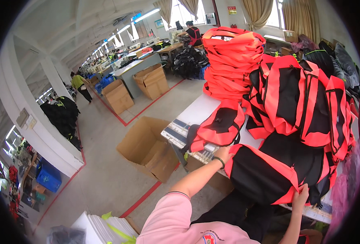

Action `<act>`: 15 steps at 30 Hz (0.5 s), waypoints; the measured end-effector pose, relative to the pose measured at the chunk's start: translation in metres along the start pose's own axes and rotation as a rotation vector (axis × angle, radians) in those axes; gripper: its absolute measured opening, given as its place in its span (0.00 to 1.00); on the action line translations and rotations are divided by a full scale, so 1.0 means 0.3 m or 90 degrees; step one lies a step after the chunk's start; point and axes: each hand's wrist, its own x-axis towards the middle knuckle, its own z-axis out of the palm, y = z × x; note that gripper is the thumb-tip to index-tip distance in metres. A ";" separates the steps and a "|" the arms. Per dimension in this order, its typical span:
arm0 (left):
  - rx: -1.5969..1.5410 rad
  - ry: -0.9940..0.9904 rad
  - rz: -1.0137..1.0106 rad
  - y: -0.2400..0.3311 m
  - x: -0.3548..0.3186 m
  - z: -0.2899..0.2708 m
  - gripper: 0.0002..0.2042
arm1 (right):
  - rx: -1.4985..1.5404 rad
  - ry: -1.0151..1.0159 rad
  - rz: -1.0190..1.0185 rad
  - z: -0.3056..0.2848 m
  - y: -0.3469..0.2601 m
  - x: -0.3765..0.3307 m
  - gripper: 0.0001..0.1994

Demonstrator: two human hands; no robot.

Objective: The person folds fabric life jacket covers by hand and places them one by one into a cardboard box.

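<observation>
A black fabric bag with coral-red trim (259,178) lies at the near edge of the table (196,106). The right hand (300,196) pinches its lower edge; the left hand (224,154) seems closed on its left corner, fingertips hidden. Beyond are a smaller trimmed bag (224,124), heaped matching bags (284,91) and a coral-red stack (233,65). An open cardboard box (163,164) stands leftward on the floor (106,166).

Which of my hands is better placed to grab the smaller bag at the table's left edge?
Probably your left hand: it holds the larger bag close to that smaller bag; your right hand grips the larger bag farther away.
</observation>
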 end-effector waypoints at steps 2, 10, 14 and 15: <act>0.020 0.002 -0.044 0.003 -0.014 0.016 0.17 | -0.019 0.024 -0.012 0.006 0.035 0.001 0.11; -0.374 -0.294 -0.225 -0.059 -0.138 0.044 0.21 | -0.002 0.044 -0.009 -0.090 0.014 0.064 0.04; -0.538 -0.656 -0.110 0.041 -0.376 0.103 0.22 | -0.065 0.127 -0.111 -0.296 -0.053 0.202 0.03; -0.490 -0.753 0.027 0.086 -0.422 0.092 0.20 | -0.059 0.123 -0.150 -0.366 -0.096 0.242 0.03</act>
